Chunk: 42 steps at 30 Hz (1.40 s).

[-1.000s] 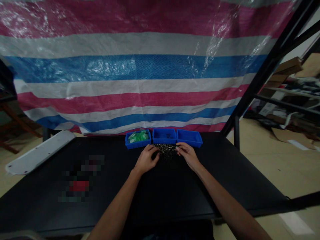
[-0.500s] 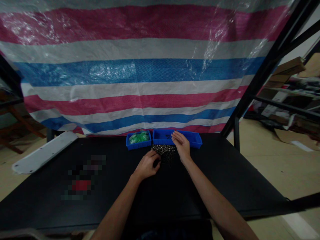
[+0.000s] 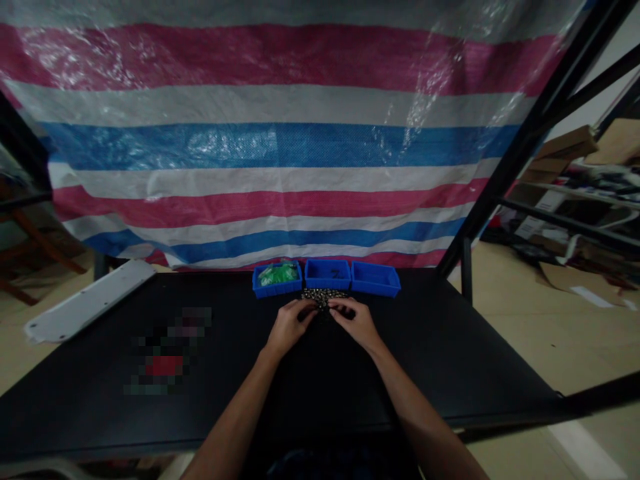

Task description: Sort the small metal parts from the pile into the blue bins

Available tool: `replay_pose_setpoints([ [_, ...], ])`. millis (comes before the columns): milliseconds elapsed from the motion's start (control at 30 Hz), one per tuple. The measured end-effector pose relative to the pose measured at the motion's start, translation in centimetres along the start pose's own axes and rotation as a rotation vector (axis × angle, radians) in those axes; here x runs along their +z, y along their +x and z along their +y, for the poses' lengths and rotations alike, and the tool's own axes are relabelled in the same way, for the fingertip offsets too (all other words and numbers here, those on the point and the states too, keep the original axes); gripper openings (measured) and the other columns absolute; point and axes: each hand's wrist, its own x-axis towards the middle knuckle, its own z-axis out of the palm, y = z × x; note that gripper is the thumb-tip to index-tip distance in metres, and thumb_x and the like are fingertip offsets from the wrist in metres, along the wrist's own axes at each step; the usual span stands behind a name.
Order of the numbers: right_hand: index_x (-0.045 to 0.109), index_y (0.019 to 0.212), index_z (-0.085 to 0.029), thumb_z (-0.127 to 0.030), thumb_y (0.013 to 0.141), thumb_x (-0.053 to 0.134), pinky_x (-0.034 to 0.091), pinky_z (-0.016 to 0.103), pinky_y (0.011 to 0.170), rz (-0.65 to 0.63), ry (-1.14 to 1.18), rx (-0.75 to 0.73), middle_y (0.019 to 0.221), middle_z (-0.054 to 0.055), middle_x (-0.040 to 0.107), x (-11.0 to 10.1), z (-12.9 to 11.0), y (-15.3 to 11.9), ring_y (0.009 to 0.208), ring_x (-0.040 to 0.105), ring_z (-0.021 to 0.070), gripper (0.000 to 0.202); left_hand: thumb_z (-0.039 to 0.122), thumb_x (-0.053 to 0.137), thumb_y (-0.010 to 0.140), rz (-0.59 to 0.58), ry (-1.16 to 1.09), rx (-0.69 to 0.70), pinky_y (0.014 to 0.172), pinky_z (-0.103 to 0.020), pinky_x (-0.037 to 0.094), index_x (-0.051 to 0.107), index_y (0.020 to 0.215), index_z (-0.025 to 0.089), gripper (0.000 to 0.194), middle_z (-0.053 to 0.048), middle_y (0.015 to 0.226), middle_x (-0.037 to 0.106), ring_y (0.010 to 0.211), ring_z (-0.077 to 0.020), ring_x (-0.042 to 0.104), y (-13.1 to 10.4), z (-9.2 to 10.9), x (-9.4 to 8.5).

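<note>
A heap of small shiny and dark pieces, which look like screws, lies on the black table in front of the blue bins. My left hand is at the heap's left side, its fingers curled and the tips bent in among the pieces. From the right, my right hand reaches the same heap with thumb and fingers drawn together. Whatever lies between the fingertips of either hand is too small to make out. Behind the heap, the middle blue bin holds a few dark pieces.
The left blue bin holds green items in clear plastic. Beside the middle one stands the right blue bin. A long white panel lies along the table's left edge. A striped sheet hangs behind; a black frame post rises on the right.
My right hand has come down and left from over the bins to the heap, and its fingers have closed together. My left hand has stayed at the heap's left side.
</note>
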Motion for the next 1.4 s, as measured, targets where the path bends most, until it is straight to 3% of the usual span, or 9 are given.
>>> replay_pose_setpoints([
  [267,0.08,0.092,-0.026,-0.028,0.078,0.072,0.05,0.03,0.066,-0.059,-0.039,-0.013,0.081,0.005,0.072,-0.2,-0.3,-0.2,0.073,0.06,0.0176,0.016,0.022,0.062,0.088,-0.003,-0.081,0.002,0.078,-0.032,0.06,0.061,0.107,0.021,0.019,-0.004,0.092,0.071,0.082,-0.0174,0.07,-0.1,0.8,1.3],
  [433,0.081,0.085,-0.026,-0.033,0.076,0.075,0.047,0.029,0.063,-0.074,-0.015,0.034,0.074,0.004,0.071,-0.2,0.1,-0.2,0.069,0.058,0.0174,0.013,0.022,0.062,0.087,-0.028,-0.058,-0.003,0.079,-0.032,0.059,0.059,0.108,0.022,0.021,-0.004,0.093,0.07,0.082,-0.0167,0.069,-0.2,1.5,0.8],
  [533,0.081,0.081,-0.024,-0.036,0.072,0.076,0.047,0.03,0.059,0.027,0.046,0.076,0.069,0.004,0.072,-0.2,0.7,0.1,0.063,0.059,0.0175,0.015,0.022,0.062,0.086,-0.042,0.043,-0.004,0.081,-0.033,0.057,0.059,0.108,0.021,0.023,-0.005,0.095,0.065,0.086,-0.0185,0.066,-0.6,2.4,-0.1],
  [600,0.081,0.081,-0.023,-0.039,0.072,0.075,0.05,0.032,0.061,0.108,0.073,0.098,0.072,0.004,0.075,-0.1,1.1,0.6,0.064,0.063,0.0191,0.019,0.021,0.063,0.084,-0.113,0.11,0.042,0.086,-0.037,0.055,0.062,0.099,0.022,0.015,-0.006,0.099,0.064,0.095,-0.0218,0.063,-0.8,2.9,-0.7],
  [833,0.077,0.099,-0.016,-0.04,0.079,0.066,0.056,0.041,0.085,0.363,0.094,0.141,0.1,0.011,0.077,0.7,0.9,4.3,0.086,0.073,0.0265,0.033,0.014,0.054,0.089,-0.247,0.2,0.082,0.094,-0.041,0.05,0.061,0.087,0.02,0.01,-0.006,0.093,0.061,0.094,-0.0226,0.058,-0.8,2.6,-0.6],
  [967,0.071,0.116,-0.016,-0.036,0.079,0.066,0.059,0.037,0.073,0.358,0.147,0.173,0.112,0.013,0.074,1.0,0.6,3.6,0.069,0.072,0.0211,0.042,0.014,0.053,0.091,-0.234,0.229,0.065,0.089,-0.04,0.05,0.06,0.09,0.019,0.009,-0.006,0.095,0.06,0.093,-0.0229,0.056,-0.7,2.2,-0.4],
  [1167,0.074,0.102,-0.015,-0.042,0.083,0.061,0.057,0.03,0.059,0.416,0.105,0.106,0.093,0.01,0.076,1.1,1.2,1.1,0.061,0.065,0.0165,0.035,0.015,0.056,0.091,-0.212,0.271,0.085,0.088,-0.041,0.049,0.062,0.098,0.019,0.011,-0.007,0.1,0.06,0.095,-0.0243,0.054,-0.8,1.9,-0.3],
  [1400,0.074,0.102,-0.015,-0.036,0.082,0.061,0.046,0.026,0.053,0.31,0.085,0.109,0.085,0.008,0.075,0.8,1.0,1.1,0.055,0.056,0.0134,0.032,0.014,0.054,0.093,-0.18,0.244,0.073,0.082,-0.037,0.05,0.062,0.093,0.019,0.01,-0.007,0.097,0.061,0.091,-0.0234,0.055,-0.7,1.5,0.0],
])
